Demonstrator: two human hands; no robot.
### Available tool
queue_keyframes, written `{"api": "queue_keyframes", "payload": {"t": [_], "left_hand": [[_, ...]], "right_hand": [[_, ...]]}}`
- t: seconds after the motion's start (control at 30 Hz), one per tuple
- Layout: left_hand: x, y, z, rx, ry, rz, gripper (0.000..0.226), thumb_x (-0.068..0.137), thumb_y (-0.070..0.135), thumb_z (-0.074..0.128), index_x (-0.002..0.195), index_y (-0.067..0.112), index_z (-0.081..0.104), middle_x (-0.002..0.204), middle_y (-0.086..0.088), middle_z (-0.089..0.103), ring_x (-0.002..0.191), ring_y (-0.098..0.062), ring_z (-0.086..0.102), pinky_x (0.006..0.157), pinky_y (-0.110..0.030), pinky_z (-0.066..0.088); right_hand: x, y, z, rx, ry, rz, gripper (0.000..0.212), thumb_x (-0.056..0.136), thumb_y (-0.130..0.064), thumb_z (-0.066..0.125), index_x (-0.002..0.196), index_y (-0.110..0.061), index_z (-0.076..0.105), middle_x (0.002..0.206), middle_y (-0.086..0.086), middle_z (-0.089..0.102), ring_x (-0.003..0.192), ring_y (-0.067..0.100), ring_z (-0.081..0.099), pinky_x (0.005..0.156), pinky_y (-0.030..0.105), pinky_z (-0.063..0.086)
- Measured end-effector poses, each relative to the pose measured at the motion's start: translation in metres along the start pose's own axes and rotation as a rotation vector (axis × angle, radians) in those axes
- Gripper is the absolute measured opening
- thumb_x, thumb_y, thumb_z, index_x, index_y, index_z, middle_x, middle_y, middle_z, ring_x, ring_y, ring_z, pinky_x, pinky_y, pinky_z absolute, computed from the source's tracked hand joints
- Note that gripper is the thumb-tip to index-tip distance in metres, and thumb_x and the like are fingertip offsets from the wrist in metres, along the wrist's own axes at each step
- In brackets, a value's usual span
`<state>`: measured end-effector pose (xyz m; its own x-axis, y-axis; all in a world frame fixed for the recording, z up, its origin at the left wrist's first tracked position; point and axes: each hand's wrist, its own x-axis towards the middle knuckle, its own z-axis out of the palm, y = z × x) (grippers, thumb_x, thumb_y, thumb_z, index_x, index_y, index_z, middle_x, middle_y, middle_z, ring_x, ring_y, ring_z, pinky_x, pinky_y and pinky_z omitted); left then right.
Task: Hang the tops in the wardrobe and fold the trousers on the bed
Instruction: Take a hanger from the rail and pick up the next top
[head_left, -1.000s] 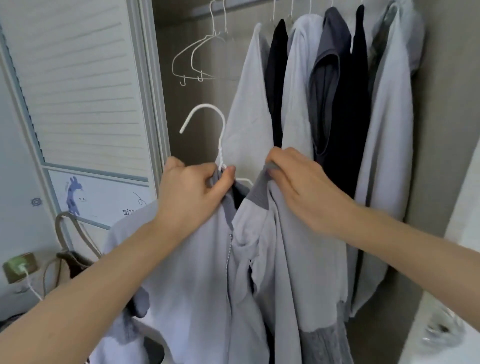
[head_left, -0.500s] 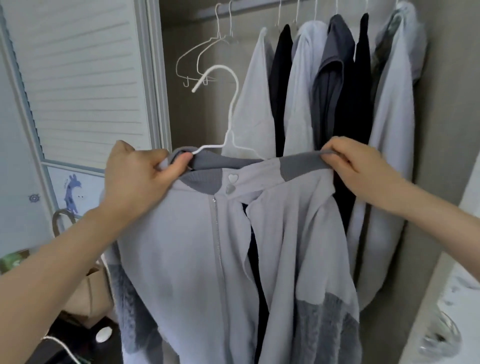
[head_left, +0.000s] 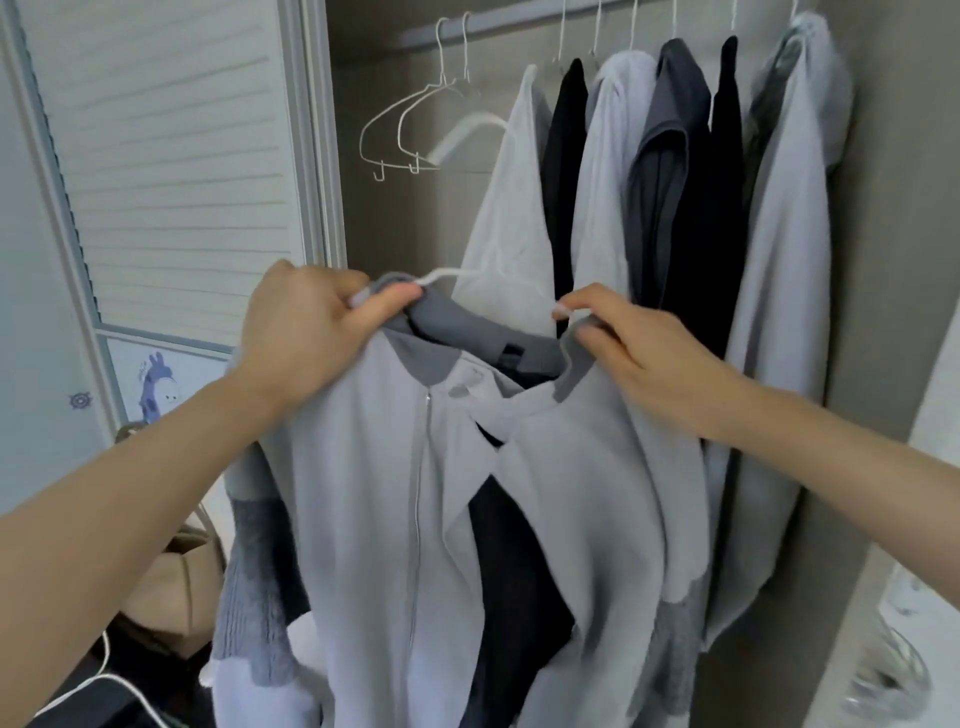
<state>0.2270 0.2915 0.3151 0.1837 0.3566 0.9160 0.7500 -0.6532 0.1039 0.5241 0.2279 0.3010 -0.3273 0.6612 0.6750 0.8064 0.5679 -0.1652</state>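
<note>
A pale lilac zip jacket (head_left: 374, 493) with a grey collar and grey knit cuffs hangs in front of me on a white hanger (head_left: 470, 127), whose blurred hook points up toward the wardrobe rail (head_left: 498, 23). My left hand (head_left: 311, 322) pinches the jacket's left shoulder and the hanger arm. My right hand (head_left: 628, 343) grips the right shoulder at the collar. Several tops (head_left: 670, 171) in white, black and grey hang on the rail behind.
Two bare white hangers (head_left: 400, 130) hang at the rail's left end. A louvred wardrobe door (head_left: 171, 166) stands to the left. A beige bag (head_left: 171, 582) and a white cable (head_left: 98, 675) lie low at the left. A white surface edge (head_left: 924, 545) is at the right.
The jacket was drawn out wide between both hands and has risen toward the rail. The hanger's hook has swung up and right, now blurred near the bare hangers.
</note>
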Motion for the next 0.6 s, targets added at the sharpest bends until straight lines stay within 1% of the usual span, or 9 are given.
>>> {"api": "queue_keyframes", "payload": {"t": [0.07, 0.13, 0.17, 0.23, 0.33, 0.4, 0.47, 0.53, 0.6], "left_hand": [[-0.001, -0.012, -0.007, -0.106, 0.020, -0.171, 0.070, 0.078, 0.074, 0.051, 0.049, 0.013, 0.030, 0.041, -0.001, 0.026, 0.046, -0.019, 0.028, 0.047, -0.031, 0.023], [-0.004, -0.020, -0.010, -0.151, 0.014, -0.215, 0.068, 0.075, 0.075, 0.052, 0.049, 0.016, 0.034, 0.041, 0.000, 0.028, 0.045, -0.017, 0.026, 0.046, -0.031, 0.021], [-0.005, -0.022, -0.012, -0.160, 0.011, -0.226, 0.069, 0.075, 0.076, 0.053, 0.049, 0.015, 0.033, 0.040, 0.001, 0.028, 0.044, -0.017, 0.026, 0.046, -0.032, 0.021], [-0.006, -0.023, -0.012, -0.159, 0.018, -0.244, 0.073, 0.074, 0.076, 0.053, 0.049, 0.011, 0.030, 0.040, 0.001, 0.027, 0.044, -0.016, 0.025, 0.047, -0.032, 0.022], [-0.007, -0.022, -0.011, -0.104, 0.016, -0.226, 0.073, 0.077, 0.076, 0.048, 0.049, 0.010, 0.034, 0.039, 0.000, 0.031, 0.043, -0.018, 0.031, 0.047, -0.033, 0.026], [-0.006, -0.022, -0.008, -0.046, 0.005, -0.133, 0.073, 0.080, 0.074, 0.044, 0.049, 0.008, 0.039, 0.038, -0.001, 0.034, 0.045, -0.023, 0.040, 0.049, -0.029, 0.030], [-0.003, -0.026, -0.004, -0.053, 0.000, -0.046, 0.068, 0.084, 0.069, 0.042, 0.047, 0.012, 0.035, 0.037, 0.000, 0.034, 0.048, -0.027, 0.042, 0.051, -0.017, 0.027], [-0.001, -0.035, 0.000, -0.098, -0.039, -0.015, 0.065, 0.084, 0.067, 0.040, 0.048, 0.013, 0.035, 0.039, 0.000, 0.031, 0.056, -0.030, 0.041, 0.054, -0.014, 0.030], [0.002, -0.049, 0.004, -0.118, -0.100, -0.048, 0.064, 0.082, 0.068, 0.035, 0.051, 0.013, 0.043, 0.042, -0.001, 0.037, 0.058, -0.029, 0.043, 0.056, -0.015, 0.032]], "right_hand": [[-0.011, 0.009, 0.001, 0.053, 0.022, 0.146, 0.034, 0.092, -0.052, 0.041, 0.122, -0.036, 0.036, 0.081, -0.015, 0.055, 0.070, 0.002, 0.055, 0.057, 0.016, 0.040], [-0.017, 0.018, 0.000, 0.008, 0.041, 0.281, 0.042, 0.088, -0.057, 0.041, 0.109, -0.021, 0.044, 0.079, -0.007, 0.053, 0.066, 0.005, 0.051, 0.055, 0.018, 0.035], [-0.018, 0.020, 0.000, -0.040, 0.061, 0.275, 0.044, 0.088, -0.057, 0.038, 0.093, -0.016, 0.050, 0.075, -0.005, 0.054, 0.064, 0.007, 0.051, 0.055, 0.022, 0.034], [-0.019, 0.020, 0.002, -0.126, 0.072, 0.176, 0.044, 0.094, -0.048, 0.034, 0.069, -0.014, 0.045, 0.063, -0.003, 0.048, 0.058, 0.007, 0.046, 0.056, 0.028, 0.031], [-0.018, 0.012, 0.005, -0.073, 0.106, 0.110, 0.039, 0.100, -0.031, 0.037, 0.064, -0.016, 0.035, 0.060, -0.003, 0.042, 0.054, 0.007, 0.039, 0.055, 0.021, 0.032], [-0.015, 0.007, 0.004, 0.068, 0.073, 0.117, 0.040, 0.098, -0.034, 0.037, 0.063, -0.016, 0.035, 0.058, -0.007, 0.041, 0.054, 0.005, 0.039, 0.053, 0.019, 0.031], [-0.011, -0.002, 0.000, 0.314, -0.019, 0.178, 0.043, 0.092, -0.045, 0.040, 0.061, -0.015, 0.044, 0.057, -0.010, 0.047, 0.054, 0.001, 0.043, 0.053, 0.019, 0.036], [-0.006, -0.009, -0.011, 0.625, -0.059, 0.354, 0.046, 0.088, -0.047, 0.048, 0.067, -0.010, 0.068, 0.072, -0.006, 0.070, 0.065, 0.007, 0.064, 0.062, 0.019, 0.052], [0.004, -0.011, -0.027, 0.766, -0.012, 0.514, 0.039, 0.089, -0.042, 0.054, 0.079, -0.012, 0.078, 0.089, 0.005, 0.076, 0.078, 0.015, 0.072, 0.067, 0.020, 0.057]]}}
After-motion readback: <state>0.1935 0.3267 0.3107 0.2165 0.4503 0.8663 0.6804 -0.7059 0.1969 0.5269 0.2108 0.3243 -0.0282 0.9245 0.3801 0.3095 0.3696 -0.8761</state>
